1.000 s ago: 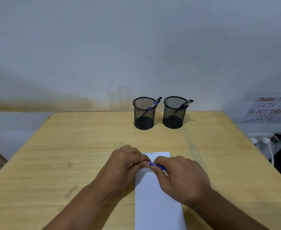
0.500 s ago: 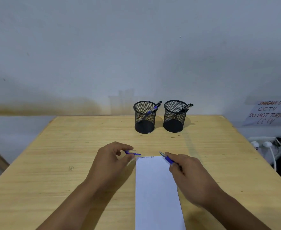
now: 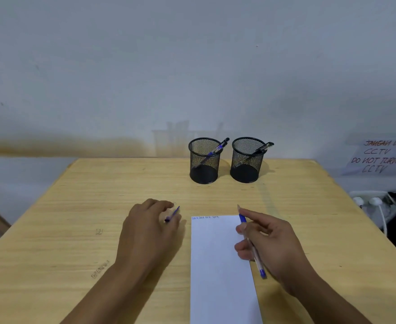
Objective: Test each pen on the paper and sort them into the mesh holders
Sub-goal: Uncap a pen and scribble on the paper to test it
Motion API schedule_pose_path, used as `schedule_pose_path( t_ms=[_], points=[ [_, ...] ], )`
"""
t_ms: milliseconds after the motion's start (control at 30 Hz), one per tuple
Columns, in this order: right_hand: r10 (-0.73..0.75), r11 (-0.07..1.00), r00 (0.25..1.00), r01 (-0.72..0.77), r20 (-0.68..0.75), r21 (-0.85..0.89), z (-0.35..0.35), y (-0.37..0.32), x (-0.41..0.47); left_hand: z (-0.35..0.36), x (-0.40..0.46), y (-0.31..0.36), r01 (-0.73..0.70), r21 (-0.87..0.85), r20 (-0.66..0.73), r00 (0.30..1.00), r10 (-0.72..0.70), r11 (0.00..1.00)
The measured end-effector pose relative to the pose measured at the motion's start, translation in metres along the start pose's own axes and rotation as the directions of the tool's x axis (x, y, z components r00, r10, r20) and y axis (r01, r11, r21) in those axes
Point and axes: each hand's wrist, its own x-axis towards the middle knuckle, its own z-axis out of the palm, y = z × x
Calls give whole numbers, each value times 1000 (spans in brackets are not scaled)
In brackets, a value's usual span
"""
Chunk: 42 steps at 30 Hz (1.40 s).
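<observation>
Pens are being tested one at a time, and the one in play now is the uncapped blue pen (image 3: 250,239), which the right hand (image 3: 271,246) is pinching between thumb and fingers, tip pointing up and away just past the far right corner of the paper (image 3: 220,265). The left hand (image 3: 149,226) is curling round the blue cap (image 3: 172,214), resting on the table (image 3: 75,206) just to the left of the sheet.

To do this step well, the person is probably needing to bring the tip down beneath the grip onto bare paper — below the short line of blue scribble (image 3: 205,217) already sitting at the sheet's top edge — and to draw with light, even pressure. The sheet is lying loose, so the cap-holding hand could be steadying its near-left edge while the stroke is made. Keeping the cap in that hand is making recapping quick afterwards.

Beyond both hands, well apart from them, two mesh holders are standing side by side, close but seemingly not touching. The left holder (image 3: 204,160) is holding what look like two blue pens (image 3: 218,149) leaning on its right rim; the right holder (image 3: 247,160) is holding a dark pen (image 3: 262,148), leaning likewise — possibly more than one, hard to tell.
</observation>
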Motion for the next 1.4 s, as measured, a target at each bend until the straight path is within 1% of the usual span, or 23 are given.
schedule_pose_path(
  t_ms=[67,167,267,300,333,400,433,467,533,567,600,767,967,1033,1133,1400],
  points=[
    [-1,1000,1000,1,-6,26,2,0,1,-1,-15,9,-79,-42,36,996,80,996],
    [10,993,1000,-10,1,117,4,1,6,-1,-32,12,-214,-71,180,958,224,974],
    [25,971,999,-32,31,238,4,-2,9,1,-33,9,-271,-37,310,912,269,962],
    [8,972,999,-16,38,235,5,-1,10,2,-32,8,-283,-18,342,899,272,959],
    [-22,981,999,15,33,191,5,0,10,3,-31,8,-297,6,367,889,274,955],
    [-110,993,994,111,-4,31,6,6,12,3,-31,8,-318,60,400,876,269,946],
    [-147,989,989,146,-24,-35,8,8,14,4,-31,7,-324,81,409,873,265,942],
    [-167,985,985,164,-49,-56,9,8,15,5,-32,7,-330,96,411,873,264,939],
    [-170,985,979,171,-112,0,12,8,20,6,-33,7,-343,120,402,875,271,931],
    [-176,984,975,177,-138,-4,14,6,23,6,-34,7,-348,129,399,875,273,928],
    [-188,982,971,183,-148,-46,16,5,26,7,-34,7,-351,133,400,875,274,927],
    [-209,966,971,186,-118,-181,21,2,38,9,-33,7,-354,145,420,868,266,924],
    [-174,955,978,139,-117,-264,28,9,45,10,-31,6,-339,131,434,864,254,932],
    [-210,936,971,166,-116,-312,29,14,46,10,-31,6,-338,134,434,865,251,931],
    [-250,922,959,193,-135,-336,27,18,45,10,-30,6,-340,139,428,868,253,930],
    [-298,875,944,213,-137,-435,26,21,49,9,-30,8,-326,131,412,877,247,936]
  ],
)
